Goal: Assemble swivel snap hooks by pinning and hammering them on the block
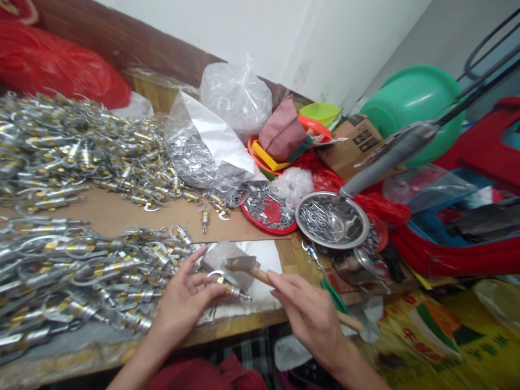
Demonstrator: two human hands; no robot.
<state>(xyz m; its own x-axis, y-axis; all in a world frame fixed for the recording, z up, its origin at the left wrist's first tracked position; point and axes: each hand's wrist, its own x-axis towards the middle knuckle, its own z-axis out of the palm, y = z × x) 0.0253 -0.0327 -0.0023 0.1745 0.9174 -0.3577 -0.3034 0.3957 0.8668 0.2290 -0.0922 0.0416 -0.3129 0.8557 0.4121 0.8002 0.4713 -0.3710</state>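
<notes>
My left hand [182, 300] pinches a small silver and yellow metal fitting [231, 288] with a curved white strip, between thumb and fingers, at the near side of a grey block [222, 253]. In my right hand [312, 306] is a hammer [241, 264], gripped by its wooden handle. The hammer head is over the block, just above the fitting; whether it touches anything I cannot tell. Under the block lies a white sheet [273, 254]. Many like fittings [81, 271] lie heaped to the left of my left hand.
A larger heap of fittings [89, 143] lies at the back left. Beyond the block are a clear bag of metal parts [195, 157], a red tray [266, 227] and a steel bowl [353, 230] of pins. A green basin [418, 103] stands at the back right.
</notes>
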